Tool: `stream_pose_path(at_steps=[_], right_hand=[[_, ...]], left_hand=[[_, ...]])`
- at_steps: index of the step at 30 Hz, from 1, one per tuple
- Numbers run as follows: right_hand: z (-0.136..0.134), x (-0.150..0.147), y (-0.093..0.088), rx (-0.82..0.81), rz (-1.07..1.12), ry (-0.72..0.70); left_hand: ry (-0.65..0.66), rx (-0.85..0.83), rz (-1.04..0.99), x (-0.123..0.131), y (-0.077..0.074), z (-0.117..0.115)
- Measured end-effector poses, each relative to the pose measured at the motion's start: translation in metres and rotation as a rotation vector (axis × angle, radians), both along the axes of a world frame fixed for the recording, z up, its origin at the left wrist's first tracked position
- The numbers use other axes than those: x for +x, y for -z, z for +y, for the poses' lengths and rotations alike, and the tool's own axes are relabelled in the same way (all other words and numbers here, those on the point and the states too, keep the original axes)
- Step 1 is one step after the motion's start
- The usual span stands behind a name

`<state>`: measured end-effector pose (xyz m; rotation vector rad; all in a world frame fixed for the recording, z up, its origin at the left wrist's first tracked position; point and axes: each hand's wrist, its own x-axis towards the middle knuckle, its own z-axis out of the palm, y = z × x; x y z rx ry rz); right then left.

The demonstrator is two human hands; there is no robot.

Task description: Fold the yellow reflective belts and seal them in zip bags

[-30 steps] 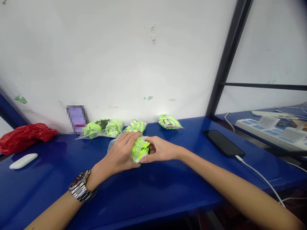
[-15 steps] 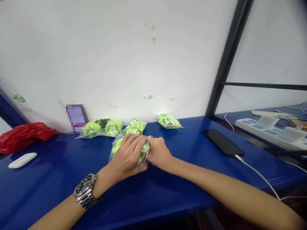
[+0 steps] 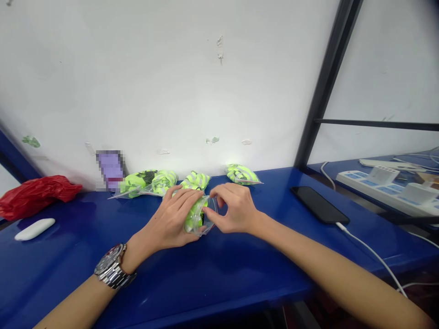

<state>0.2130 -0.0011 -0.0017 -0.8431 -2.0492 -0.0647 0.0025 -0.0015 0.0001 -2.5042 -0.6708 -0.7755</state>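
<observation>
My left hand (image 3: 174,214) is wrapped round a clear plastic bag (image 3: 210,220) with a bundle of neon-yellow reflective fabric (image 3: 192,218) inside. The bag's mouth faces right, toward my right hand (image 3: 233,208). There the right thumb and index finger grip the rim of the opening, the thumb reaching to the fabric. Behind my hands, along the wall, lie similar packed bundles: one bag (image 3: 195,180) just beyond my left fingers, a pair of bags (image 3: 164,181) to its left, and another bag (image 3: 242,174) off to the right.
A red plastic bag (image 3: 37,194) and a white oval object (image 3: 34,229) lie at the left of the blue table (image 3: 206,283). A phone (image 3: 111,169), blurred out, leans on the wall. At right are a black phone (image 3: 318,204) on a white cable and a power strip (image 3: 387,189).
My right hand has drawn back from inside the bag's mouth and moved slightly right, its thumb and index finger now at the rim. The left hand keeps its hold, shifted a little left.
</observation>
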Motion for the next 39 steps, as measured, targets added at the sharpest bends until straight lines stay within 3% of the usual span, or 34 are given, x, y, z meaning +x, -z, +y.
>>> stream_pose_path(at_steps=[2,6,8,13,20,25,29,32,35,39], right_hand=[[0.006,0.003,-0.002,-0.037,0.047,-0.055],[0.016,0.002,0.002,-0.443,0.037,-0.292],[0.018,-0.001,0.008,-0.537,0.013,-0.34],[0.013,-0.013,0.018,-0.508,0.059,-0.17],[0.007,-0.021,0.018,-0.474,0.082,0.05],[0.016,-0.013,0.012,-0.462,0.111,-0.06],[0.014,0.001,-0.005,-0.399,0.258,-0.191],[0.004,0.009,-0.021,-0.278,0.103,-0.362],[-0.001,0.012,-0.03,-0.222,-0.052,-0.378],[0.006,0.017,-0.034,-0.154,0.009,-0.341]], left_hand=[[0.04,-0.013,-0.014,0.001,0.002,-0.001],[0.087,-0.002,-0.013,0.006,0.007,-0.003],[0.106,0.003,0.008,0.009,0.009,-0.006],[0.121,-0.006,0.025,0.017,0.013,-0.012],[0.118,0.013,-0.002,0.026,0.016,-0.017],[0.011,0.048,-0.035,0.028,0.015,-0.017],[-0.132,0.083,-0.263,0.023,0.005,-0.014],[-0.219,0.071,-0.425,0.023,-0.006,-0.015],[-0.255,0.005,-0.501,0.026,-0.016,-0.017],[-0.232,-0.209,-0.419,0.017,-0.032,-0.019]])
